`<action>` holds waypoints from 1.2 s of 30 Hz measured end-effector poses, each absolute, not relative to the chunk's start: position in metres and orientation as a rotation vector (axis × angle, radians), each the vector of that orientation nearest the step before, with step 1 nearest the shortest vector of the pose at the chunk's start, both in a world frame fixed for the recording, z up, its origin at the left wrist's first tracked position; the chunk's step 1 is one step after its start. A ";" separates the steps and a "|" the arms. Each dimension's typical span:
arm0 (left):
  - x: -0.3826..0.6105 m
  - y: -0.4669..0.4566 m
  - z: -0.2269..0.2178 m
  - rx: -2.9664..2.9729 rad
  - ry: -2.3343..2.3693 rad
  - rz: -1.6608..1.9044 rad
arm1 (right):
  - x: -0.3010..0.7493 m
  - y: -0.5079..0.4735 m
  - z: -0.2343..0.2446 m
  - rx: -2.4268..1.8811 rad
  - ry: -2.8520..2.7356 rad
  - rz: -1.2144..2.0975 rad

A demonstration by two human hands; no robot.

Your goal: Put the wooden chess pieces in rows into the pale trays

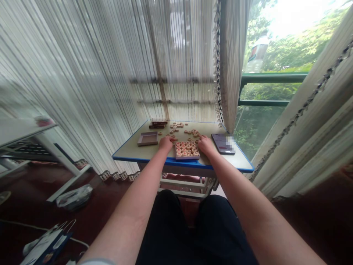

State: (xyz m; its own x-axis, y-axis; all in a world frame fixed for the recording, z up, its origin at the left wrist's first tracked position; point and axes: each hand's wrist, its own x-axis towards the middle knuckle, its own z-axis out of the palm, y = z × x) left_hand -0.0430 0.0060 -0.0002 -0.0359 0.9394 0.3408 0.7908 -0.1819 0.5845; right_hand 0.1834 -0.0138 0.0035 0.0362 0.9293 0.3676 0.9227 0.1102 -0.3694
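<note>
An open box [188,158] stands at the table's front edge, filled with rows of round wooden Chinese chess pieces [188,147] with red characters. At the box's left side is my left hand [166,143], fingers drawn together and fingertips by some loose pieces. On the other side, my right hand [205,144] has its fingers curled near the box's far right corner, close to more pieces. Whatever the fingertips hold is too small to make out. Loose Chinese chess pieces [177,126] are scattered behind the box, with another group [194,132] at right.
A shallow box lid [148,144] lies on the left of the blue-edged table [129,150]. Dark boxes [158,123] are stacked at the back left. A tablet [222,143] lies at the right. Curtains [187,99] hang right behind the table.
</note>
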 end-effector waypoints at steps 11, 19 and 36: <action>-0.043 0.006 0.000 2.001 1.860 1.052 | 0.189 0.004 0.008 -1.756 -2.109 0.086; -0.043 0.006 0.000 2.002 1.855 1.058 | 0.195 0.003 -0.001 -1.720 -1.907 0.139; -0.045 0.004 0.002 1.956 1.951 1.062 | 0.190 -0.002 0.007 -1.734 -1.897 0.095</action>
State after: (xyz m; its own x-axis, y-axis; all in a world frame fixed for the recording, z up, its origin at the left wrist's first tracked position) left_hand -0.0446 0.0038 0.0019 -0.1171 0.9292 0.3506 0.7990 -0.1216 0.5890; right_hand 0.1902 -0.0020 0.0068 -0.0044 0.9360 0.3520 0.8961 0.1599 -0.4140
